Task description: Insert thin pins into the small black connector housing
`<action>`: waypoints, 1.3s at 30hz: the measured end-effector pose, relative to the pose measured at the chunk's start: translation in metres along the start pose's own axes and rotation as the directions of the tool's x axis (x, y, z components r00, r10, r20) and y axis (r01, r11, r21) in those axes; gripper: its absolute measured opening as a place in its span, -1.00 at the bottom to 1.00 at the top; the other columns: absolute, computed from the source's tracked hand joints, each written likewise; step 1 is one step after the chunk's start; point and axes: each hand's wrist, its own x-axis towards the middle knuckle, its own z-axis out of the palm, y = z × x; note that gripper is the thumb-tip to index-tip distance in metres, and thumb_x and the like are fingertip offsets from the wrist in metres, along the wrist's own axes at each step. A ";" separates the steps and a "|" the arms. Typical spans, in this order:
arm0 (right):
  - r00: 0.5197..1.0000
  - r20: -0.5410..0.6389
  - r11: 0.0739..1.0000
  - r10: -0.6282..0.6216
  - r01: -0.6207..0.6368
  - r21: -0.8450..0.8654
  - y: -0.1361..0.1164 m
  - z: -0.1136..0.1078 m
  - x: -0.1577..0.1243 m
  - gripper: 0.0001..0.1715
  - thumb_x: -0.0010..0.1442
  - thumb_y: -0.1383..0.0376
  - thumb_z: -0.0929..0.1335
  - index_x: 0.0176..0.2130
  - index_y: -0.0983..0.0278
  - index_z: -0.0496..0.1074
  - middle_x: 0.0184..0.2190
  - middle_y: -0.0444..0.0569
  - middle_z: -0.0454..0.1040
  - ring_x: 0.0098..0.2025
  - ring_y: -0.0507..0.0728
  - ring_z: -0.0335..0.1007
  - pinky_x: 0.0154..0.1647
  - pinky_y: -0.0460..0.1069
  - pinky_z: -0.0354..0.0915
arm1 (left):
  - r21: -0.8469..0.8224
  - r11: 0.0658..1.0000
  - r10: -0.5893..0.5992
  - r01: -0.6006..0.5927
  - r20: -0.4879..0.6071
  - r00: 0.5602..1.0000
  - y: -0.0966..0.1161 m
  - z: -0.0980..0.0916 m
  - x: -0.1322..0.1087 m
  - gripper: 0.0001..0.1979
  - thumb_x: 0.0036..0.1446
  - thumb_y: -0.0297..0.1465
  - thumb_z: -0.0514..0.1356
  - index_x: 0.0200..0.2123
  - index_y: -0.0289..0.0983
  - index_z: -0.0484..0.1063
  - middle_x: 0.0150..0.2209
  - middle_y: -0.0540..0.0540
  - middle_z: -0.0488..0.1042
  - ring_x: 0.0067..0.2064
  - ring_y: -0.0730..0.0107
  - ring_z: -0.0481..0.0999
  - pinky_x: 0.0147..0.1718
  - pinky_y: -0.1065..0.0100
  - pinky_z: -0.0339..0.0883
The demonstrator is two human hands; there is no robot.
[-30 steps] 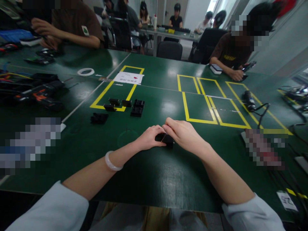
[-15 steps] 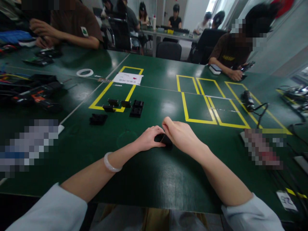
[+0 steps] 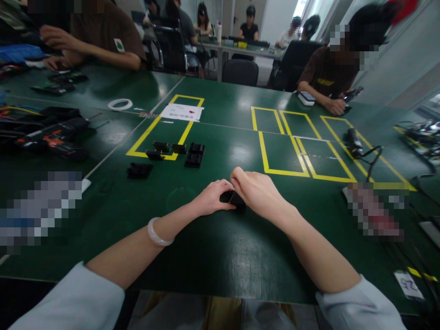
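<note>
Both my hands meet over a small black part (image 3: 231, 198) resting on the green table (image 3: 213, 256). My left hand (image 3: 213, 196) curls round its left side, fingers closed on it. My right hand (image 3: 258, 191) covers its right side, fingertips pinched down onto it. Most of the part is hidden under my fingers. A white bangle (image 3: 156, 233) sits on my left wrist.
Several black parts (image 3: 194, 154) lie by a yellow taped rectangle (image 3: 164, 123) with a white paper (image 3: 183, 112). More yellow taped boxes (image 3: 292, 144) are to the right. Tools (image 3: 51, 133) lie at left, a black device with cable (image 3: 354, 143) at right. Other people sit around the table.
Both hands stay on the black part, almost unmoved; the view has shifted slightly.
</note>
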 end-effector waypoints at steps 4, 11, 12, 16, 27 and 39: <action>0.998 -0.039 0.998 -0.046 0.047 0.030 0.001 0.001 -0.001 -0.72 0.37 0.28 0.07 -0.14 0.29 0.28 -0.38 -0.05 0.48 -0.40 0.05 0.35 -0.40 -0.06 0.03 | -0.004 1.000 0.011 -0.011 -0.002 1.000 -0.002 0.001 0.000 -0.62 0.05 -0.15 0.34 -0.14 -0.25 0.45 -0.08 -0.10 0.47 0.00 0.10 0.43 -0.01 0.17 0.28; 0.993 -0.086 0.996 -0.085 0.084 -0.010 0.001 0.003 -0.001 -0.74 0.35 0.32 0.10 -0.15 0.29 0.30 -0.41 -0.06 0.47 -0.39 0.07 0.37 -0.38 -0.06 0.04 | 0.008 1.000 0.001 -0.001 -0.004 1.000 -0.003 0.003 -0.001 -0.59 0.04 -0.19 0.34 -0.07 -0.23 0.43 -0.02 -0.12 0.46 0.06 0.08 0.40 0.05 0.11 0.24; 0.993 -0.090 0.997 -0.075 0.073 -0.021 0.001 0.003 0.000 -0.73 0.36 0.31 0.09 -0.16 0.29 0.30 -0.42 -0.06 0.48 -0.39 0.07 0.37 -0.38 -0.06 0.03 | 0.013 1.000 -0.001 0.001 0.000 1.000 -0.003 0.003 -0.001 -0.60 0.04 -0.20 0.34 -0.07 -0.23 0.43 -0.03 -0.12 0.45 0.05 0.08 0.40 0.05 0.12 0.25; 0.998 -0.060 0.998 -0.001 -0.002 -0.062 0.002 0.005 0.001 -0.69 0.39 0.20 0.10 -0.16 0.29 0.31 -0.42 -0.06 0.50 -0.42 0.08 0.39 -0.41 -0.04 -0.01 | 0.033 0.999 0.011 -0.011 0.017 1.000 -0.002 0.001 -0.001 -0.62 0.04 -0.26 0.34 -0.08 -0.23 0.43 -0.05 -0.11 0.45 0.03 0.09 0.41 0.03 0.14 0.27; 0.982 -0.072 0.980 -0.175 0.181 0.078 0.003 0.004 -0.003 -0.76 0.37 0.30 0.09 -0.13 0.29 0.26 -0.34 -0.03 0.48 -0.33 0.06 0.35 -0.35 -0.07 0.07 | 0.007 1.000 0.014 -0.014 0.000 1.000 -0.007 0.005 -0.001 -0.59 0.05 -0.20 0.33 -0.05 -0.22 0.44 -0.07 -0.12 0.46 0.01 0.06 0.42 0.01 0.12 0.27; 0.992 -0.047 0.988 -0.115 0.119 0.098 0.003 0.004 -0.001 -0.72 0.39 0.27 0.08 -0.10 0.30 0.27 -0.34 -0.04 0.48 -0.33 0.06 0.38 -0.37 -0.07 0.08 | 0.005 1.000 0.018 -0.018 0.008 1.000 -0.004 0.001 -0.001 -0.63 0.07 -0.19 0.33 -0.12 -0.26 0.44 -0.07 -0.12 0.47 0.02 0.09 0.41 0.01 0.14 0.28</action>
